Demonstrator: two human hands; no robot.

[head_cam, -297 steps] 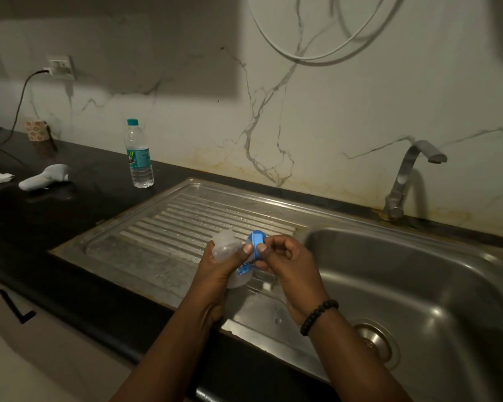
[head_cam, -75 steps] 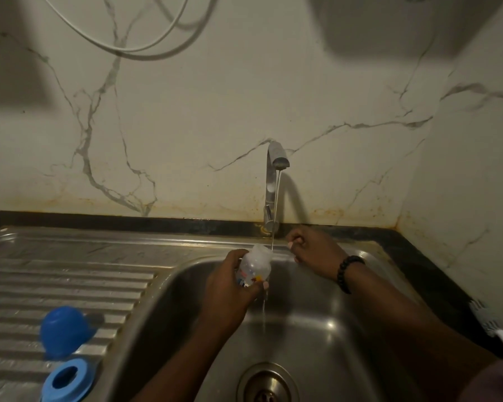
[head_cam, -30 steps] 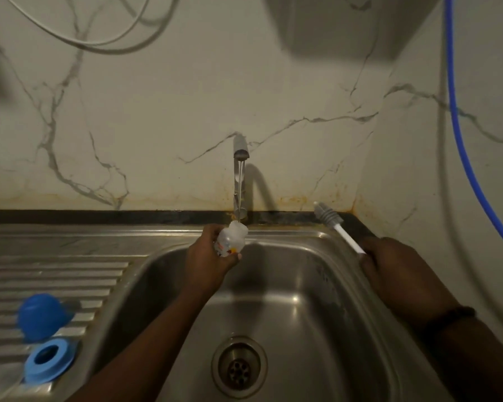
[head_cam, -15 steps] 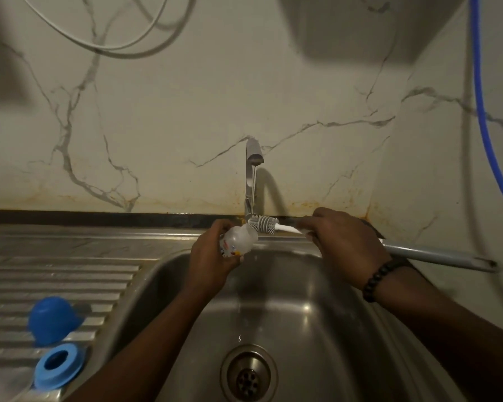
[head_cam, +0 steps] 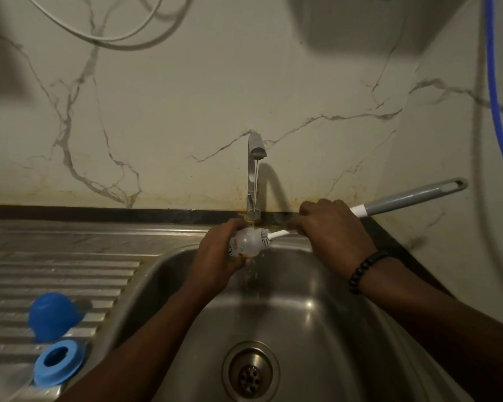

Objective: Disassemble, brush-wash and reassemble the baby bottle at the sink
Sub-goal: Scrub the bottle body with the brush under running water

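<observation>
Scrubbing step: your left hand (head_cam: 215, 258) grips the baby bottle (head_cam: 246, 242) under the tap (head_cam: 254, 158), right hand (head_cam: 331, 227) clutches the bottle brush (head_cam: 404, 198), so next push bristles deeper and twist.

Bare forearms, no sleeves; black bead bracelet (head_cam: 364, 271) on R wrist.

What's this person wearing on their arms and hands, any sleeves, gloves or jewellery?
Both forearms are bare, with no sleeves or gloves in view. The right hand has a bracelet of round black beads at its wrist. The left hand and its wrist carry nothing.
</observation>
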